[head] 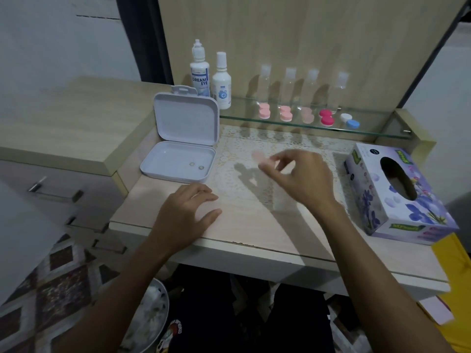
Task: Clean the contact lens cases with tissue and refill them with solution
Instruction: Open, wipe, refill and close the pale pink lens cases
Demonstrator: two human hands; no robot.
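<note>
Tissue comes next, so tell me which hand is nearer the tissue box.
Right. The right hand hovers just left of the tissue box; the left hand rests on the desk much farther left.

Desk (244,233), lace mat (254,143), tissue box (397,192), perhaps tin (178,161)

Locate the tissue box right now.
In the head view the tissue box sits at the table's right edge, just right of the right hand and in front of the glass shelf.

A home dressing table (254,230): glass shelf (305,124), tissue box (397,200), patterned rug (51,289).
</note>
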